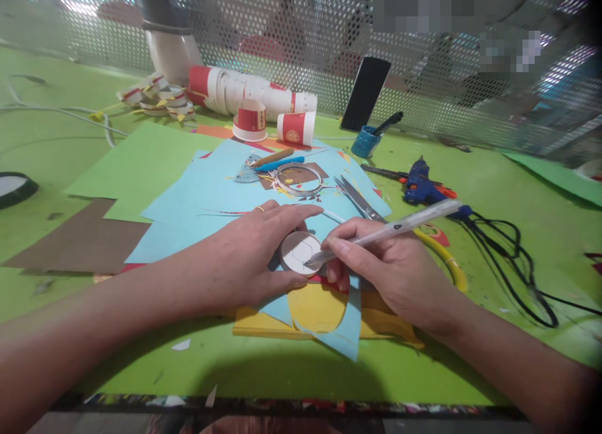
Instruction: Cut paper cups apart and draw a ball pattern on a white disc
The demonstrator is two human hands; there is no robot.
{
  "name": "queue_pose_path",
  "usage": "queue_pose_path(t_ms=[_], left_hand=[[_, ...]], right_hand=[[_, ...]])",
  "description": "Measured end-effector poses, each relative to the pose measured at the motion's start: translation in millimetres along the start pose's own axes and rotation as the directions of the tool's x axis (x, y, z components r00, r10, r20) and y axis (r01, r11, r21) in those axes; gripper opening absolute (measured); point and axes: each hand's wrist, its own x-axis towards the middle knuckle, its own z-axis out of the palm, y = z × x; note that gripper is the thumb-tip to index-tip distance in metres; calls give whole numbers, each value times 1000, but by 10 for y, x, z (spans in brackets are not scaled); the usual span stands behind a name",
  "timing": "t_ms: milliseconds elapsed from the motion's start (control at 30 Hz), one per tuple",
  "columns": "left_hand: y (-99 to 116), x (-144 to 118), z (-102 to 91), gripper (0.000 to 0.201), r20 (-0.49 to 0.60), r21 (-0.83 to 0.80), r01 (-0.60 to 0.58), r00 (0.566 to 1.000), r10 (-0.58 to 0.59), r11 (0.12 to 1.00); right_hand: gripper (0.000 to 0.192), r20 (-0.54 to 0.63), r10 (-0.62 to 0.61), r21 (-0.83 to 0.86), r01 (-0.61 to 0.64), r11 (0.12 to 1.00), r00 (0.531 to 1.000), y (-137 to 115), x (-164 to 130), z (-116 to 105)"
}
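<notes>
My left hand (249, 255) curves round a small round white disc (297, 249), gripping its edge between thumb and fingers. It looks like the bottom of a paper cup. Dark drawn lines form an angular shape on its face. In my right hand (392, 264) is a pen (399, 222) with a pale, see-through barrel, its tip touching the disc. Beneath lie light blue paper (179, 217) and a yellow paper piece (320, 305) with a rounded outline. Scissors (360, 199) rest just beyond my right hand, their handles partly hidden behind it.
Farther back are a tape ring (300, 179), a blue pen (279, 164), stacked paper cups (258, 92) and a phone (365, 94) leaning on the perforated screen. A blue glue gun (416, 183) with a looped black cord (522, 283) lies right. Green paper (126, 161) is left.
</notes>
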Motion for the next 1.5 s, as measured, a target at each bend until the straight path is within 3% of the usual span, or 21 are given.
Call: queue_pose_path(t_ms=[800,1500], left_hand=[[-3,-6,-3,66,6,-25,3,1000,-3,1000],[15,-28,11,61,-40,0,-39,998,39,999]], right_hand=[[17,13,16,74,-17,997,1000,1,5,-16],[17,25,9,4,-9,1000,1000,-15,-1,-28]])
